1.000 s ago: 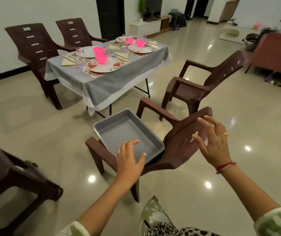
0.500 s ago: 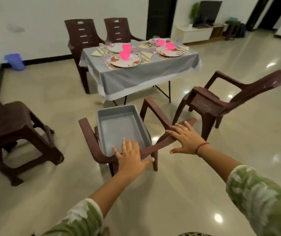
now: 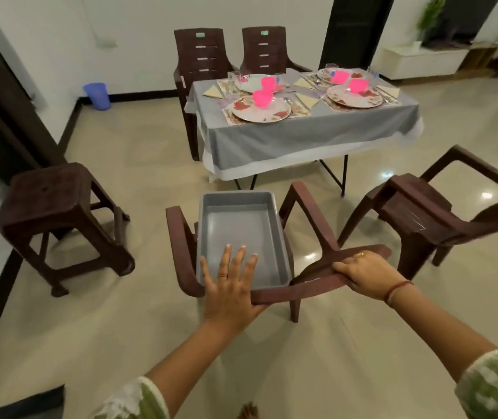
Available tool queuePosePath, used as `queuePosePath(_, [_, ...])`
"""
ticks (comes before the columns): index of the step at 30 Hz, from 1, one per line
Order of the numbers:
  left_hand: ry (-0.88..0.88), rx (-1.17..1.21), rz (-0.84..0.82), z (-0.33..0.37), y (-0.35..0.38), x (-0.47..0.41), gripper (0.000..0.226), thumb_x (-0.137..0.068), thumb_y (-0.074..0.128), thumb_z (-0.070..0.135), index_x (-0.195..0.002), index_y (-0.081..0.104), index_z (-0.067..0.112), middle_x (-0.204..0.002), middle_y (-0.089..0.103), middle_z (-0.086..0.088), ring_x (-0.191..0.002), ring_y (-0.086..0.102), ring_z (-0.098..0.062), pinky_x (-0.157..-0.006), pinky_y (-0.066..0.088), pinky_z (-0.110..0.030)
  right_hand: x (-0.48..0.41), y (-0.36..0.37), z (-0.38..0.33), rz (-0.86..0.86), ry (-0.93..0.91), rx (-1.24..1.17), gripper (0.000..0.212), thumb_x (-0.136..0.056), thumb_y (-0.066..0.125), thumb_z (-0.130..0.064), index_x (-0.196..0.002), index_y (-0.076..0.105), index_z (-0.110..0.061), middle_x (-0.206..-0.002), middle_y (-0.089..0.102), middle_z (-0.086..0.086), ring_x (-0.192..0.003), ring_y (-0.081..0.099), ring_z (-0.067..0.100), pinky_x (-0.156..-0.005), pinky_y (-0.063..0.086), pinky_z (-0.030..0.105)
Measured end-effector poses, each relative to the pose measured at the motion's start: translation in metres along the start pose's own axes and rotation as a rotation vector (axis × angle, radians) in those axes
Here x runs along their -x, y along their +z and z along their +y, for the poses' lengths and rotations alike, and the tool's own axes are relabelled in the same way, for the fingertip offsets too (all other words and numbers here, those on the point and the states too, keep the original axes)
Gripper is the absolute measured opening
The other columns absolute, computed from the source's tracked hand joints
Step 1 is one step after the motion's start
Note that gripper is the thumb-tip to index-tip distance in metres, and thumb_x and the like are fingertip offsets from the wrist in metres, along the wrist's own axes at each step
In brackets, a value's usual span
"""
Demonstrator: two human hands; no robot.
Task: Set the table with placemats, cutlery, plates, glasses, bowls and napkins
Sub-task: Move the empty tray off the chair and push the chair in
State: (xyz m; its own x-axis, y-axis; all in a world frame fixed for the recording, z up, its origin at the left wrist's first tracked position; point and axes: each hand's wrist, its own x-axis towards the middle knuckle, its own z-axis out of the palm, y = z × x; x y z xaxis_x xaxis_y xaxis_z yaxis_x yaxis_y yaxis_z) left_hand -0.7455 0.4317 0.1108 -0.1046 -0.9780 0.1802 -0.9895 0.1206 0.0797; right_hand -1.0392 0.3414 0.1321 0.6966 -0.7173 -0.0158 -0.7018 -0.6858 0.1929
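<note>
Your right hand (image 3: 368, 275) has curled onto the chair (image 3: 311, 281) back; left hand (image 3: 231, 290) lies fingers spread. Tilting could tip the tray (image 3: 241, 225) off

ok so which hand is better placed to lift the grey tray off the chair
Left, probably. The left hand lies open, fingers over the near rim of the tray; the right hand grips the backrest of the chair off to the side, clear of it.
</note>
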Motion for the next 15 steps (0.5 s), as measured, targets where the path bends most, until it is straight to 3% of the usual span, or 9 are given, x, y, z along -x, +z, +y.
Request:
queuePosePath(7, [-0.012, 0.006, -0.050, 0.027, 0.014, -0.041, 0.091, -0.068, 0.033, 0.084, -0.135, 0.041, 0.024, -0.144, 0.044, -0.007, -0.139, 0.029, -0.032, -0.105, 0.009, -0.070, 0.003, 0.014, 0.048, -0.054, 0.045, -0.011, 0.010, -0.080, 0.065, -0.030, -0.089, 0.065, -0.025, -0.063, 0.063, -0.006, -0.054, 0.062, 0.017, -0.048, 0.047, 0.028])
queuePosePath(10, [-0.007, 0.019, -0.066, 0.042, 0.017, -0.066, 0.090, -0.070, 0.029, 0.085, -0.134, 0.044, 0.023, -0.142, 0.046, -0.008, -0.138, 0.028, -0.032, -0.105, 0.006, -0.068, 0.002, 0.017, 0.074, -0.025, 0.085, -0.012, 0.012, -0.074, 0.071, -0.030, -0.084, 0.066, -0.026, -0.060, 0.061, -0.007, -0.050, 0.059, 0.014, -0.046, 0.038, 0.022])
queuePosePath(15, [-0.054, 0.021, -0.080, 0.084, 0.031, -0.125, 0.088, -0.070, 0.029, 0.084, -0.131, 0.048, 0.023, -0.140, 0.049, -0.007, -0.136, 0.037, -0.033, -0.102, 0.012, -0.070, -0.012, 0.031, 0.146, -0.064, 0.144, -0.058, 0.029, -0.088, 0.054, -0.035, -0.117, 0.058, -0.029, -0.094, 0.067, -0.007, -0.084, 0.064, 0.016, -0.078, 0.050, 0.029])
